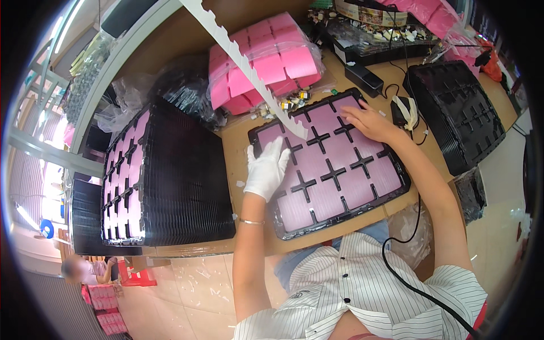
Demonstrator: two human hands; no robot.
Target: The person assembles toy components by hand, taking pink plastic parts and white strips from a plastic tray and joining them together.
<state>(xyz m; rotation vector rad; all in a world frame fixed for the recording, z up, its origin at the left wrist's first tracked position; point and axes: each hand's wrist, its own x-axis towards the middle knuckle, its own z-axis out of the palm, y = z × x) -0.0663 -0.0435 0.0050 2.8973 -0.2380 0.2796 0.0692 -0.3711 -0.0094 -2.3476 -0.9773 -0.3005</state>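
Observation:
A black plastic tray (315, 229) lies on the cardboard-covered bench in front of me. Its compartments, divided by black cross-shaped ribs, hold flat pinkish-purple pieces (333, 196). My left hand (266, 171), in a white glove, rests at the tray's left side with fingers apart. Bare, my right hand (367, 120) reaches over the far right corner, its fingers stretched out on a purple piece. From the top of the view a long white strip (241, 59) with a notched edge slants down, its end over the tray between my hands; whether it touches the tray I cannot tell.
To the left rises a tall stack of black trays (181, 181) with pink pieces. Plastic-wrapped pink blocks (266, 62) stand behind. At right are stacked black trays (456, 113), a power adapter (364, 79) and black cables. Far right, a bin (391, 50) holds small parts. Another person sits far left.

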